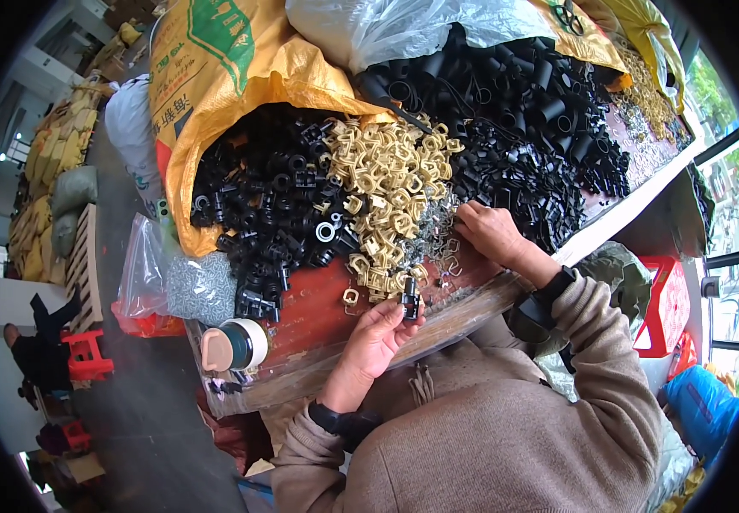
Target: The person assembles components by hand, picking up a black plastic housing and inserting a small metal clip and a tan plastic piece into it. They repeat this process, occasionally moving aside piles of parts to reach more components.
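Observation:
My left hand (374,337) is at the table's near edge, thumb and fingers closed on a small black plastic fitting (410,299) held upright. To the right, my right hand (492,233) reaches down to a pile of small silvery wire clips (438,224). Its fingers are bunched together, and whatever lies between the fingertips is too small to make out. Cream-coloured plastic rings (391,184) are heaped between the hands and the far side. Left of them spreads a heap of black plastic fittings (279,201), partly inside a yellow woven sack (194,128).
Small black pieces (527,184) and black tubes (506,85) are piled at the far right. A bag of small metal pins (201,289) and a lidded cup (245,344) stand at the left edge. The red tabletop (318,295) has a worn wooden edge. A red crate (667,303) is at right.

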